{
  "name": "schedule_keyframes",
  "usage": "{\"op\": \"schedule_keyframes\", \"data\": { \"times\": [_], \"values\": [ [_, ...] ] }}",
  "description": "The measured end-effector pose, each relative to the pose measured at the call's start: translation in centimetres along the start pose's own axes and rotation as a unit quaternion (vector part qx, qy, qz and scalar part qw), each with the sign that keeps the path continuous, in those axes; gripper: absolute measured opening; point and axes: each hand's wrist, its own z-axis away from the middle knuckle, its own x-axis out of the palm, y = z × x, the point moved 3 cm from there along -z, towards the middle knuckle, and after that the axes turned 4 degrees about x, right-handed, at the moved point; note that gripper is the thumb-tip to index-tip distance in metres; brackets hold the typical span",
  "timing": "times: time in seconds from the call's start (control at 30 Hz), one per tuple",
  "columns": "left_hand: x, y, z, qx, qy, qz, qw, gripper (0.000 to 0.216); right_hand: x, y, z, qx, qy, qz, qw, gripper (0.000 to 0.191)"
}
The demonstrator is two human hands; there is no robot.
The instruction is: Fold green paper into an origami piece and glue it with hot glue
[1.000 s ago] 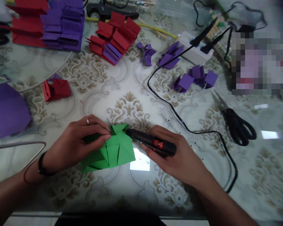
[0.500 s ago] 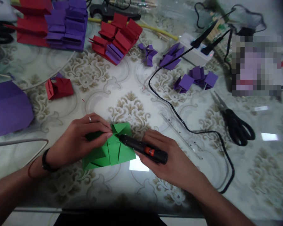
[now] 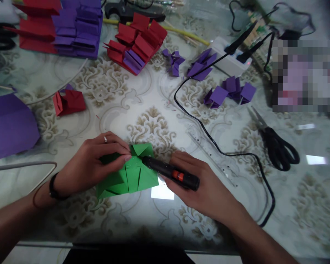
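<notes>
A folded green paper piece [image 3: 132, 176] lies on the patterned table near the front edge. My left hand [image 3: 90, 165], with a ring on one finger, presses down on its left half, fingertips pinched at a central fold. My right hand [image 3: 206, 187] grips a black glue pen with an orange switch [image 3: 172, 172]. The pen's tip rests on the green paper's right side, just right of my left fingertips. A black cord [image 3: 217, 146] runs from behind my right hand up to the white power strip [image 3: 228, 60].
Black scissors [image 3: 277, 146] lie at the right. Purple folded pieces [image 3: 228, 90] sit mid-right, a red folded piece [image 3: 68, 102] at left, a large purple sheet [image 3: 8, 124] at far left. Red and purple paper stacks [image 3: 71, 25] and a red-purple assembly [image 3: 137, 42] stand at the back.
The pen tip slid left onto the green paper half a second ago, then drew back slightly to the right. My left hand stayed in place on the paper.
</notes>
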Motion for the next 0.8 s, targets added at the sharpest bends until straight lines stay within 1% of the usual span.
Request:
{"op": "schedule_keyframes", "data": {
  "times": [0.17,0.37,0.57,0.63,0.7,0.8],
  "values": [
    [0.1,0.0,0.0,0.008,0.005,0.004,1.0,0.012,-0.3,0.3,0.0,0.012,0.005,0.0,1.0,0.029],
    [0.1,0.0,0.1,0.014,0.007,-0.003,1.0,0.01,-0.7,0.1,0.1,0.016,0.013,0.016,1.0,0.02],
    [0.0,0.1,-0.1,0.02,0.019,0.006,1.0,0.012,-0.3,-0.8,0.6,-0.003,-0.02,0.042,0.999,0.022],
    [0.0,0.1,-0.1,0.019,0.023,0.008,1.0,0.012,-0.4,-1.3,0.6,0.0,-0.026,0.032,0.999,0.022],
    [0.0,0.0,-0.1,0.019,0.021,0.006,1.0,0.013,-0.8,-1.8,0.6,0.02,-0.022,0.005,1.0,0.023],
    [0.1,-0.1,0.0,0.035,0.024,0.003,0.999,0.014,-2.0,-1.7,1.0,0.082,0.004,-0.028,0.996,0.026]
  ]
}}
